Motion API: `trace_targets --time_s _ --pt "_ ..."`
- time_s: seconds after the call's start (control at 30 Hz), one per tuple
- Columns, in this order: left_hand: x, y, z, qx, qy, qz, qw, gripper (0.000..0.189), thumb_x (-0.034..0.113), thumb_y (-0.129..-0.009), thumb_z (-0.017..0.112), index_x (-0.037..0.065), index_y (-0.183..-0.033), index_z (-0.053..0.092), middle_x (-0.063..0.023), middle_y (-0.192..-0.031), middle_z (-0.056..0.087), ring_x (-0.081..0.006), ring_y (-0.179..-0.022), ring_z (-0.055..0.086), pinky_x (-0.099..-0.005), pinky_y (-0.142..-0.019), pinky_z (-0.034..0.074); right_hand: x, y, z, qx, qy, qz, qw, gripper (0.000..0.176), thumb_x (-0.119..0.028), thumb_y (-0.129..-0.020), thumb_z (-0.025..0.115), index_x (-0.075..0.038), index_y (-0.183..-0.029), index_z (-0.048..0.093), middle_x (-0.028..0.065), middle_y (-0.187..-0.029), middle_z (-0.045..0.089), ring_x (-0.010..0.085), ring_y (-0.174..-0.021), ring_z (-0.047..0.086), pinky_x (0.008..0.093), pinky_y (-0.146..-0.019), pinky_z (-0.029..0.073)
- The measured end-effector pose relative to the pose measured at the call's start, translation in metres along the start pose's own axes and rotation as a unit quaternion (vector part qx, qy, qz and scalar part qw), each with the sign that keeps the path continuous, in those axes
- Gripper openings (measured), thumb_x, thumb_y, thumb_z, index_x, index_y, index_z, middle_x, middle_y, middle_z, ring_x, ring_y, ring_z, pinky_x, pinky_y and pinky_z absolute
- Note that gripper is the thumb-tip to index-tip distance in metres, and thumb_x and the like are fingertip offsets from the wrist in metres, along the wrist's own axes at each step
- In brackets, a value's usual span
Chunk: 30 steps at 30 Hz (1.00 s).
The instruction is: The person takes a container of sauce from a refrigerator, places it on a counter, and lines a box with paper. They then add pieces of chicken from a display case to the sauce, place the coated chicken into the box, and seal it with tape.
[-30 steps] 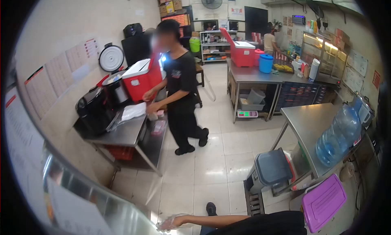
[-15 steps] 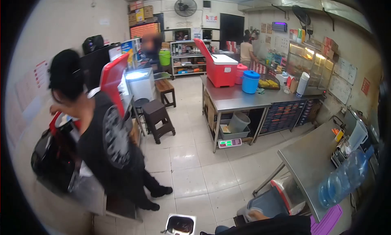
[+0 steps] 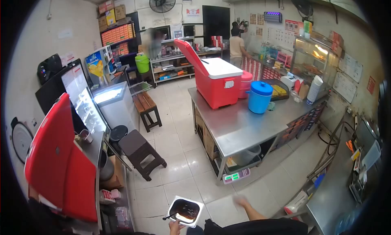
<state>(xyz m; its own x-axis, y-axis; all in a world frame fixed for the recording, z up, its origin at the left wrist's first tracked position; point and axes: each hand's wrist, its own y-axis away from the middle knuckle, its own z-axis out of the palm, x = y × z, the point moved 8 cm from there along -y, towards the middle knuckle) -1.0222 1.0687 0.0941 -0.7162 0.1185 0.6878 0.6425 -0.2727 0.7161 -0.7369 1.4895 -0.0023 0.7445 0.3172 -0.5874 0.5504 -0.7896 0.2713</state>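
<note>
My left hand point(image 3: 176, 227) is closed on the near rim of a square metal pan point(image 3: 197, 219). Dark, glossy liquid point(image 3: 188, 210) lies in the pan, and a dark utensil handle point(image 3: 169, 217) sticks out over its left side, close to my fingers. The utensil's other end is hidden. My right hand point(image 3: 242, 202) hangs over the tiled floor to the right of the pan, apart from it. Motion smears its fingers, and I see nothing in it.
Ahead stands a steel table point(image 3: 228, 133) with a red cooler point(image 3: 218, 84) and a blue jug point(image 3: 260, 97). A large open red cooler point(image 3: 61, 165) is at left, near a brown stool point(image 3: 140, 149). Another steel table point(image 3: 330, 198) borders the right. A person point(image 3: 236, 47) stands at the back.
The view has moved forward into the room. The person in black at left is out of view. My right hand has come away from the grey bin by the right table; the pan is now nearer mid-view.
</note>
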Motion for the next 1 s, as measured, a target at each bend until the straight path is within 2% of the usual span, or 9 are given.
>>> trace_targets --time_s 0.07,0.1,0.17,0.27,0.33,0.47,0.5,0.67,1.0 --pt "0.061 -0.048 0.02 0.015 0.004 0.022 1.0 0.055 0.014 -0.077 0.064 0.0 -0.122 0.035 -0.014 -0.101 0.054 -0.0248 -0.073 0.06 -0.0369 -0.054 0.057 -0.243 -0.116 -0.166 0.047 -0.073 -0.084 0.993 0.038 -0.036 -0.083 0.047 -0.004 -0.103 0.055 0.0209 -0.102 0.057 0.0356 -0.095 0.054 0.0443 -0.08 0.042" --pt "0.094 -0.072 0.03 0.022 0.005 0.034 0.999 0.056 0.014 -0.077 0.064 0.0 -0.123 0.035 -0.0139 -0.101 0.054 -0.0247 -0.072 0.06 -0.0366 -0.053 0.057 -0.332 -0.175 -0.221 0.226 0.008 -0.296 0.928 0.038 -0.036 -0.084 0.046 -0.005 -0.104 0.055 0.022 -0.099 0.057 0.0372 -0.092 0.054 0.0459 -0.079 0.042" --pt "0.156 -0.126 0.048 0.036 -0.001 0.055 0.998 0.057 0.013 -0.077 0.065 0.001 -0.123 0.034 -0.0137 -0.1 0.054 -0.0245 -0.071 0.06 -0.036 -0.052 0.056 -0.549 -0.185 -0.396 0.367 -0.03 -0.359 0.857 0.043 -0.033 -0.083 0.05 -0.007 -0.117 0.049 0.0198 -0.102 0.056 0.036 -0.095 0.052 0.0454 -0.083 0.04" --pt "0.252 -0.221 0.077 0.038 -0.032 0.076 0.996 0.058 0.013 -0.077 0.065 0.001 -0.124 0.033 -0.0135 -0.1 0.054 -0.0244 -0.071 0.059 -0.0355 -0.051 0.056 -0.716 -0.229 -0.522 0.5 0.05 -0.315 0.805 0.057 -0.038 -0.082 0.051 -0.009 -0.129 0.035 0.0117 -0.129 0.041 0.0293 -0.114 0.042 0.0407 -0.093 0.036" --pt "0.323 -0.311 0.102 0.049 0.026 0.13 0.99 0.055 0.012 -0.076 0.065 -0.001 -0.122 0.037 -0.0127 -0.099 0.055 -0.0226 -0.07 0.059 -0.0334 -0.047 0.054 -0.778 -0.279 -0.569 0.608 0.079 -0.313 0.726 0.064 -0.038 -0.078 0.058 -0.015 -0.13 0.03 0.0215 -0.131 0.033 0.0374 -0.117 0.036 0.0451 -0.095 0.032" --pt "0.514 -0.37 0.221 -0.018 -0.044 0.17 0.984 0.036 0.015 -0.076 0.065 -0.003 -0.105 0.052 -0.0101 -0.091 0.055 -0.0203 -0.072 0.057 -0.0349 -0.052 0.053 -0.829 -0.374 -0.626 0.691 0.119 -0.339 0.627 0.066 -0.037 -0.073 0.066 -0.016 -0.127 0.035 0.0198 -0.125 0.037 0.0365 -0.112 0.041 0.044 -0.09 0.038" --pt "0.574 -0.356 0.277 -0.052 -0.024 0.15 0.987 0.023 -0.003 -0.072 0.049 0.0 -0.095 0.052 -0.0102 -0.089 0.058 -0.0211 -0.075 0.062 -0.0318 -0.054 0.056 -0.828 -0.386 -0.635 0.703 0.089 -0.401 0.581 0.062 -0.037 -0.072 0.067 -0.014 -0.122 0.041 0.0171 -0.122 0.043 0.0331 -0.109 0.046 0.0413 -0.087 0.042" --pt "0.721 -0.508 0.406 -0.084 -0.039 0.188 0.978 0.024 0.008 -0.071 0.053 0.001 -0.094 0.05 -0.0068 -0.074 0.054 -0.0167 -0.056 0.057 -0.0293 -0.043 0.053 -0.786 -0.426 -0.717 0.721 -0.04 -0.144 0.677 0.027 -0.026 -0.075 0.067 -0.011 -0.096 0.062 0.0063 -0.1 0.059 0.0179 -0.09 0.056 0.031 -0.079 0.044" --pt "0.938 -0.742 0.708 -0.159 -0.057 0.154 0.973 0.012 0.008 -0.072 0.053 0.001 -0.081 0.05 -0.0078 -0.073 0.054 -0.0193 -0.056 0.059 -0.0329 -0.05 0.056 -0.626 -0.532 -0.838 0.798 0.042 0.155 0.58 0.022 -0.027 -0.077 0.063 -0.01 -0.09 0.062 0.0061 -0.086 0.059 0.0168 -0.079 0.054 0.0308 -0.07 0.044"
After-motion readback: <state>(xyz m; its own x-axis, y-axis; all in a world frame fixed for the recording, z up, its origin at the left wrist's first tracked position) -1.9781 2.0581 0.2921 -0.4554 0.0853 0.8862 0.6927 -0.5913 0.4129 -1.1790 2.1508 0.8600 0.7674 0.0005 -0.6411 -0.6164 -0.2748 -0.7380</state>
